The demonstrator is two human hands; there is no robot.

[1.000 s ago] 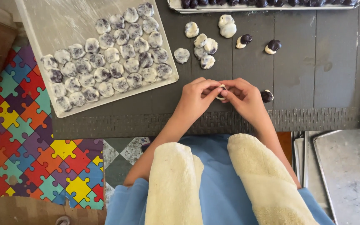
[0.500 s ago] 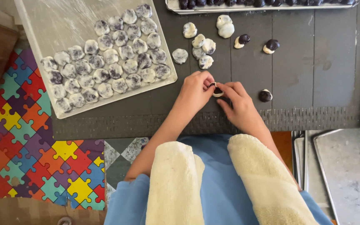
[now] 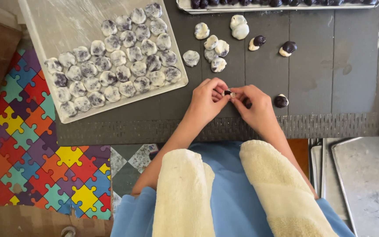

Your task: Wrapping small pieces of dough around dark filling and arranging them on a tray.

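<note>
While both hands meet at frame centre, the left hand (image 3: pixel 207 98) and right hand (image 3: pixel 255 105) pinch 1 small dough piece (image 3: pixel 229 93) between their fingertips, equally near; a dark filling ball (image 3: pixel 280 101) lies just right of the right hand.

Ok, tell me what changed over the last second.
Little changed. Both hands, left hand and right hand, keep pinching the small dough piece between their fingertips, shifting only slightly above the dark mat. The tray of filled balls and the loose pieces stayed put.
</note>
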